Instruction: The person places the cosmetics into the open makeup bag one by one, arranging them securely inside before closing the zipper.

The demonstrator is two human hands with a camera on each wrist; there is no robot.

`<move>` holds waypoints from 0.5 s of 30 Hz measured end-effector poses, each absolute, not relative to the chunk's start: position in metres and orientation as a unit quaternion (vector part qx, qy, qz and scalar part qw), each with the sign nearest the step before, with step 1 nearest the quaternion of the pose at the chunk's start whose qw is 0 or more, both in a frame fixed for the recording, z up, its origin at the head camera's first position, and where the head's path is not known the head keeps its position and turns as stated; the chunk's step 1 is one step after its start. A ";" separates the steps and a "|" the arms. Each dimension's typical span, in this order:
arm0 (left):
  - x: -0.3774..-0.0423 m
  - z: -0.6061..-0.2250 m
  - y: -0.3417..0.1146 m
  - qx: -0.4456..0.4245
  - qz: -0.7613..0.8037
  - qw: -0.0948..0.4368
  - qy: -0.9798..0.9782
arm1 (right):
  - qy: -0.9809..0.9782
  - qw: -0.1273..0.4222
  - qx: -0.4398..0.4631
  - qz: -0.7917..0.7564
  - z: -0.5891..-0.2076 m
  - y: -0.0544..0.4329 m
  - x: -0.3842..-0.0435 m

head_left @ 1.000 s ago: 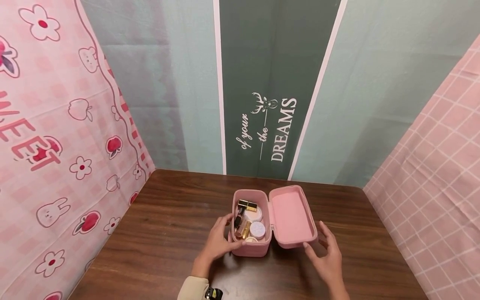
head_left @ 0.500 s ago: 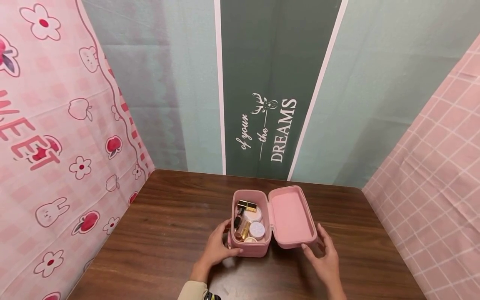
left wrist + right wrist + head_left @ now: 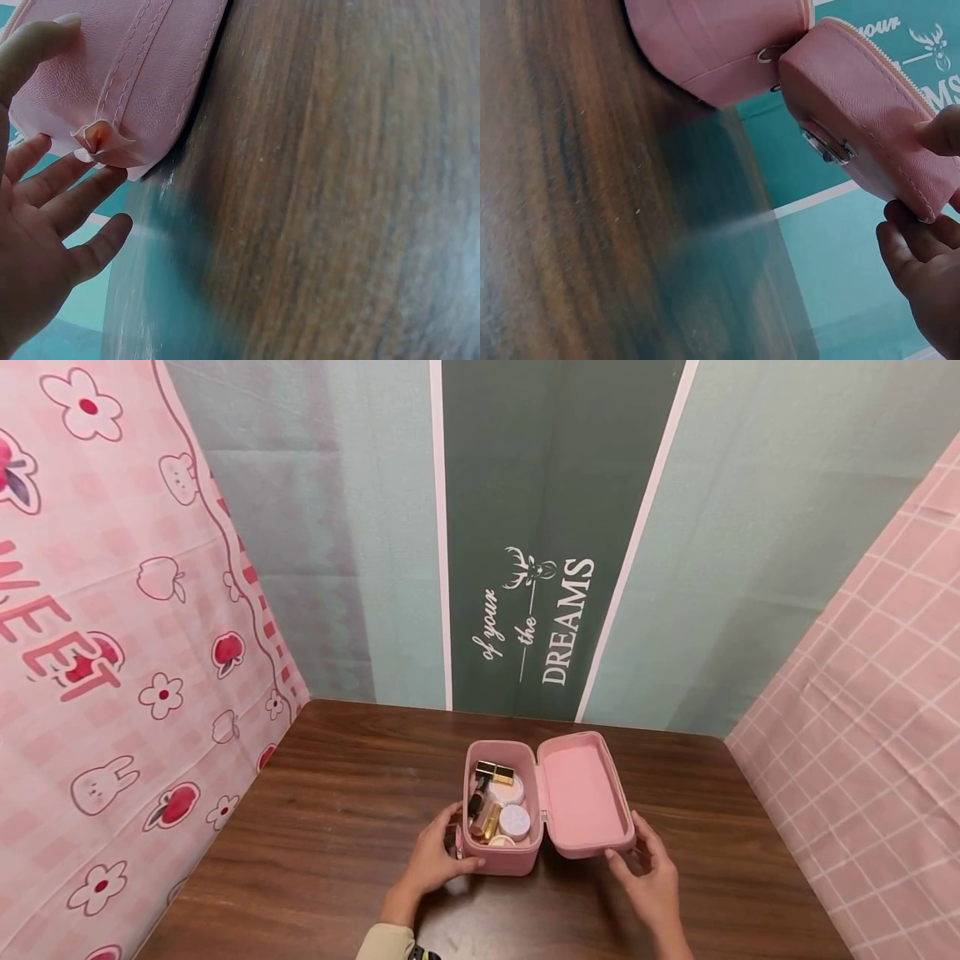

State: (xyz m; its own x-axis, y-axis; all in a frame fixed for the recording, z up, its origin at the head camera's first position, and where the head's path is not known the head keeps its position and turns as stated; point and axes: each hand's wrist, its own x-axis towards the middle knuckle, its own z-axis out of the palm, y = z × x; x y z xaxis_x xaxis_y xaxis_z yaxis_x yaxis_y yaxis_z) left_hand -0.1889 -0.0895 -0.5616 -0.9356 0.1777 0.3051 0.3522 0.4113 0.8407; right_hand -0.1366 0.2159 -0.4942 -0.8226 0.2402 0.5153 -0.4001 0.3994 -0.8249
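Observation:
A pink makeup case [image 3: 504, 860] stands on the table with its hinged lid [image 3: 585, 793] folded out to the right. Inside lie a black-and-gold lipstick [image 3: 495, 772], a gold tube [image 3: 492, 821], a round white jar [image 3: 514, 821] and several other cosmetics. My left hand [image 3: 433, 864] spans the case's near-left corner. In the left wrist view its thumb lies on one face, and its spread fingertips touch the side by a small pink tab [image 3: 105, 139]. My right hand [image 3: 651, 877] pinches the lid's near-right corner, thumb on top, fingers beneath; a metal clasp [image 3: 827, 150] shows there.
The dark wood table [image 3: 337, 777] reaches back to a green wall cloth [image 3: 510, 485] with white lettering. A pink patterned cloth [image 3: 172, 727] hangs at the left and a pink checked cloth [image 3: 862, 693] at the right. A watch [image 3: 423, 953] is on my left wrist.
My left thumb has slid from the case's rim down to its front face. The right fingers have closed in on the lid's corner. Case and lid look nearly unmoved.

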 end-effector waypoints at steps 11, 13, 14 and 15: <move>-0.189 -0.563 -0.090 -0.166 -0.526 0.085 -0.830 | -0.754 0.323 0.091 0.564 -0.492 0.213 -0.140; -0.188 -0.563 -0.090 -0.166 -0.528 0.082 -0.829 | -0.742 0.334 0.102 0.572 -0.492 0.211 -0.141; -0.188 -0.563 -0.090 -0.165 -0.528 0.080 -0.829 | -0.734 0.340 0.110 0.578 -0.493 0.210 -0.142; -0.188 -0.563 -0.090 -0.166 -0.530 0.078 -0.828 | -0.724 0.346 0.117 0.585 -0.494 0.209 -0.143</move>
